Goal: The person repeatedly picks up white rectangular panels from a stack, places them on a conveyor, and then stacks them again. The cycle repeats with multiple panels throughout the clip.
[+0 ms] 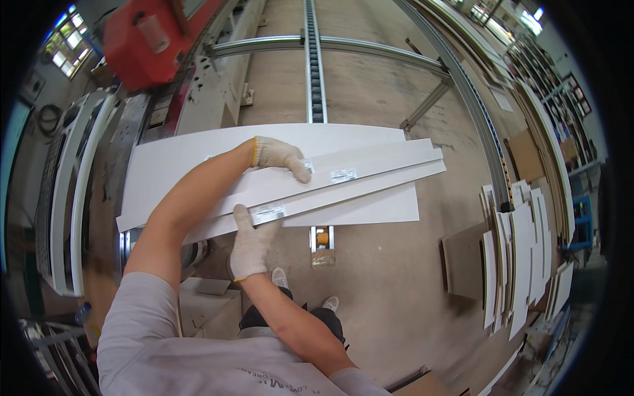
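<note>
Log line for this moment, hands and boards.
left hand: on top white strip | right hand: gripping lower strip | wide panel: beneath | stacked boards: floor, right

Gloved hands apparently gripping stacked white panels

Both arms bare to the short sleeves, hands in white knit gloves. Left hand extended far forward off a nearly straight arm, palm down, fingers curled over, thumb tucked below. Right hand nearer the body, below and slightly inside the left, elbow bent, fingers pointing forward, closed in a grip.
</note>
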`<state>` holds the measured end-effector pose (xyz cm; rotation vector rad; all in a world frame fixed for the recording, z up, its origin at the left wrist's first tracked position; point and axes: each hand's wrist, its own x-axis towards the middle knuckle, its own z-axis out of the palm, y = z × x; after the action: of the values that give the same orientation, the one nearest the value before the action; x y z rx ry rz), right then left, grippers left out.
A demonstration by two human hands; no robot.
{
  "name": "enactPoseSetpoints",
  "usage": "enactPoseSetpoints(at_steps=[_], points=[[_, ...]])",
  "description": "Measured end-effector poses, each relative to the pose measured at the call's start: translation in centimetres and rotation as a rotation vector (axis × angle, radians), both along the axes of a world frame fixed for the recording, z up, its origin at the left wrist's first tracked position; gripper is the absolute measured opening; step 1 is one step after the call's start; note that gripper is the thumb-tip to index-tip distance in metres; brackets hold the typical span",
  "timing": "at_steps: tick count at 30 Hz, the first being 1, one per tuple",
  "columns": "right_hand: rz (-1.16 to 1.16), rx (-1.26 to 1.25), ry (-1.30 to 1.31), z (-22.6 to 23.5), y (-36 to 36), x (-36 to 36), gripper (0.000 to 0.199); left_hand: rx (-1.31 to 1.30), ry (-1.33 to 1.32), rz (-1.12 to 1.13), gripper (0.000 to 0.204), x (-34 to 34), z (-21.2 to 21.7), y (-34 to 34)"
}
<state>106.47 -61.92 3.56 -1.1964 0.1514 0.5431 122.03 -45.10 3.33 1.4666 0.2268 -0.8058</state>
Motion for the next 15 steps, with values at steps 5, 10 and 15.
enactPoseSetpoints(at_steps=[5, 10, 15], points=[[0.296, 0.077, 0.195, -2.9, 2.0, 2.7, 0.061, 0.405, -0.113, -0.192, 0.066, 1.5, 0.6, 3.5], [0.960, -0.078, 0.479, -0.3, -1.6, 10.2, 0.054, 0.883, -0.349, -0.372, 0.092, 1.4, 3.5, 3.5], [1.119, -0.744, -1.211, 6.6, -5.5, 17.4, 0.047, 1.189, -0.333, -0.423, 0.088, 1.6, 4.3, 2.3]])
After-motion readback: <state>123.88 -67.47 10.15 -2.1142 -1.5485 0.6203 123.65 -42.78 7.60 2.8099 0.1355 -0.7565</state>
